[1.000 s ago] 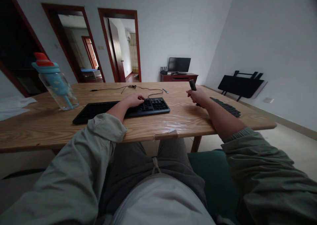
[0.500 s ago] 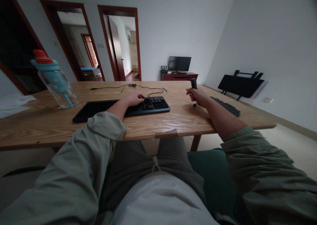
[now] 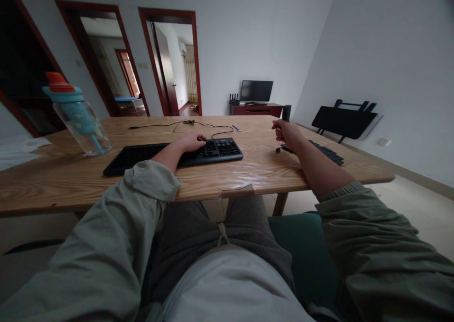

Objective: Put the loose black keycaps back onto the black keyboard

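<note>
A long black keyboard [image 3: 223, 148] lies across the wooden table in front of me. My left hand [image 3: 191, 142] rests on its middle, curled over the keys and far edge; the fingertips are partly hidden. Farther right, my right hand [image 3: 285, 133] is closed around an upright black handle [image 3: 286, 113], its top sticking out above the fist. What joins the handle's lower end is hidden by the hand. Just below the hand, a small dark round piece [image 3: 278, 150] shows at the tabletop. By my right forearm lies a flat black item with a jagged edge [image 3: 328, 152], partly covered.
A clear bottle with a red and blue lid [image 3: 81, 118] stands at the left beside white tissue [image 3: 23, 149]. A black cable [image 3: 159, 125] and a small blue-grey item [image 3: 237, 128] lie behind the keyboard. Brown tape [image 3: 237, 191] covers the table's front edge.
My right hand has moved slightly right and up, and the black handle in it has shifted right and stands straighter. My left hand and the keyboard have stayed in place.
</note>
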Available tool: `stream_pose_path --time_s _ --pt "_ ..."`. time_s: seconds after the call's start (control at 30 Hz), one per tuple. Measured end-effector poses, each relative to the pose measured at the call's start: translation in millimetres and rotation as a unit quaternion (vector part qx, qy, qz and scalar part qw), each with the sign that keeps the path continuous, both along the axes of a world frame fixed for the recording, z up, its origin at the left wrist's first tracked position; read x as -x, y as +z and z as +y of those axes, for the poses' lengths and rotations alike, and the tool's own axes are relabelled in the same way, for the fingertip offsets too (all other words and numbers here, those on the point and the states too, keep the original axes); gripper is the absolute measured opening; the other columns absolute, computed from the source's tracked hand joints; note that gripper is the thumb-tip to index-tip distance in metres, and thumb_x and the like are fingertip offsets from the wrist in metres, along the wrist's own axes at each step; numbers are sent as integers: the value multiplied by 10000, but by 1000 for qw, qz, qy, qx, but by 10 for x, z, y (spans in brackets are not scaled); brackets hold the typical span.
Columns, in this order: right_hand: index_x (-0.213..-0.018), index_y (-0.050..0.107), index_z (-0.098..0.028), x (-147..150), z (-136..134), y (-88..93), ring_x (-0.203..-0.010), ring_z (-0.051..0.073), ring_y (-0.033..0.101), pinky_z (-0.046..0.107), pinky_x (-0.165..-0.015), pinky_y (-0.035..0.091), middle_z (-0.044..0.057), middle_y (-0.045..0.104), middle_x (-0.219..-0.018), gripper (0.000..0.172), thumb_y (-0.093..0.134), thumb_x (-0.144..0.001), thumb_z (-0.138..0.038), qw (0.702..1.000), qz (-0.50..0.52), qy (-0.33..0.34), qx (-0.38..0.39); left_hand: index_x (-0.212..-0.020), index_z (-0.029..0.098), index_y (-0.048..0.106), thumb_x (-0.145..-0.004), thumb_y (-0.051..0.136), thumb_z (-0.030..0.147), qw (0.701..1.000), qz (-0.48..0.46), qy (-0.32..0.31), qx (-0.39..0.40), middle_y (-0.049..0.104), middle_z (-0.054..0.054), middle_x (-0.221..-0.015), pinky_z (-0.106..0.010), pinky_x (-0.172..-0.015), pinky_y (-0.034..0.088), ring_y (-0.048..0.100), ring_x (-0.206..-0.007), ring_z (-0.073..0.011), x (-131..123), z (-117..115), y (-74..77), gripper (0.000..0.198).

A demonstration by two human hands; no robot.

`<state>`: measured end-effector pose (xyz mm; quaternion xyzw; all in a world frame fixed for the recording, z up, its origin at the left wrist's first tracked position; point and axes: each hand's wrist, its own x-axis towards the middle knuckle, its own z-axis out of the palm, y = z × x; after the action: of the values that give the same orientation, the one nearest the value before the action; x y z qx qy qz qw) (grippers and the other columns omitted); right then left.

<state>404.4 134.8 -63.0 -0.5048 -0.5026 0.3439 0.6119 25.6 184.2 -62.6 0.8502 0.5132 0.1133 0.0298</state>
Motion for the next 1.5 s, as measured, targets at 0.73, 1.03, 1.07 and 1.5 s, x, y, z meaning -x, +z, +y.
stream_pose_path --time_s 0.73,1.03,1.07,1.5 --pt "-659 508 -191 67 63 -66 -411 72 249 206 -380 250 -72 289 -479 259 581 -888 -287 999 48 18 18 -1306 216 691 -921 546 278 1000 3 -1 12 710 -28 -1303 -226 -985 481 658 -1152 -186 29 57 -20 416" --pt "-662 464 -211 289 42 -75 -421 83 272 187 -403 317 -69 310 -461 305 568 -932 -308 983 159 89 -7 -1277 228 710 -916 542 290 1000 -5 -1 18 727 -31 -1264 -261 -1014 482 660 -1149 -205 11 22 -8 403" --pt "-668 463 -212 318 51 -89 -419 83 282 185 -403 327 -69 317 -460 308 570 -938 -315 984 157 88 3 -1276 228 710 -919 542 293 1000 -7 5 18 731 -29 -1255 -264 -1016 482 660 -1147 -206 7 15 -5 400" --pt "-684 492 -196 159 132 -133 -397 69 333 184 -378 339 -65 363 -499 332 547 -971 -353 994 61 -58 64 -1284 233 694 -925 528 333 1000 1 9 20 722 -25 -1275 -253 -988 489 656 -1154 -199 24 70 -29 407"
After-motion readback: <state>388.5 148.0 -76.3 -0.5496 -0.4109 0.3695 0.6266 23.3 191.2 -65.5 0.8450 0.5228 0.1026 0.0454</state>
